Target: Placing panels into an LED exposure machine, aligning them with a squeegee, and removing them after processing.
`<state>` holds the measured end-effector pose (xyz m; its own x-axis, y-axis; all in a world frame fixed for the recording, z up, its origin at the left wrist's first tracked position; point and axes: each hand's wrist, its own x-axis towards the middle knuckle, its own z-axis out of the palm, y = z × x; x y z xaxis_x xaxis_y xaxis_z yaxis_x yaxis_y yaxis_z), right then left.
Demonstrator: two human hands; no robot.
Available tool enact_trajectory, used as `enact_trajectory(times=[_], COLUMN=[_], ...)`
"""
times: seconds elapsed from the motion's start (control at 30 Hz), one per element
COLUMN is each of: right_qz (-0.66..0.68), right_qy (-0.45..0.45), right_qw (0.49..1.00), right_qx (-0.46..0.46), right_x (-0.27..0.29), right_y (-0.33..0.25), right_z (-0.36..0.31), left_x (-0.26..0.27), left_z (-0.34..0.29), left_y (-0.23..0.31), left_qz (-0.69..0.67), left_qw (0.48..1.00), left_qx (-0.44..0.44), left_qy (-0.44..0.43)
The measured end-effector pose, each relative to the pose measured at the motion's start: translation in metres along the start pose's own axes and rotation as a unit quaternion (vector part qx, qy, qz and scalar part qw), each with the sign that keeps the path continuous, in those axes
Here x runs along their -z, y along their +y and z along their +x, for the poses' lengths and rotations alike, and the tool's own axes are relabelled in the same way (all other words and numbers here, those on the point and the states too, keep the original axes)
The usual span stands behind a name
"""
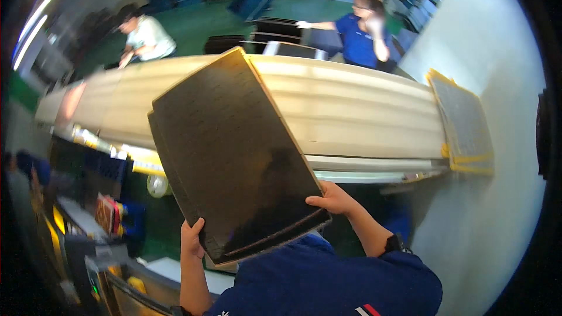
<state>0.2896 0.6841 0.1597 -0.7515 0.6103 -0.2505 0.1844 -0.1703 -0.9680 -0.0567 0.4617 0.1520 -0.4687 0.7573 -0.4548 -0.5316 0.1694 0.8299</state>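
A large flat black panel (240,152), rectangular with a glossy face and light edges, is held up tilted in front of me. My left hand (192,239) grips its lower left edge, thumb on the face and fingers behind. On the lower right edge, my right hand (335,199) holds it the same way, with the thumb in front. The panel's far corner overlaps the long cream-coloured surface (363,105) beyond it; whether they touch I cannot tell. The panel's underside and most of my fingers are hidden.
A yellow-edged grey board (465,120) stands at the surface's right end, by a pale wall (521,210). Across from me are one person in a light top (149,38) and another in blue (358,41), near stacked dark panels (278,29). Machinery (117,275) sits lower left.
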Motion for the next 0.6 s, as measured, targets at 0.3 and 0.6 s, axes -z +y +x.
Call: enact_trajectory(times=[0.3,0.6], right_qz=[-0.113,-0.067], right_qy=[-0.373,-0.616], right_qw=[0.921,0.782], right_qx=[0.006,-0.064], right_x=[-0.23,-0.54], right_y=[0.0,0.049], right_z=[0.119,0.069], left_x=[0.157,0.075], left_z=[-0.254,-0.508], left_y=[-0.179,-0.336], left_qz=[-0.047,-0.265], left_qw=[0.816,0.452], left_qx=[-0.255,-0.161], left_qy=[0.517,0.837])
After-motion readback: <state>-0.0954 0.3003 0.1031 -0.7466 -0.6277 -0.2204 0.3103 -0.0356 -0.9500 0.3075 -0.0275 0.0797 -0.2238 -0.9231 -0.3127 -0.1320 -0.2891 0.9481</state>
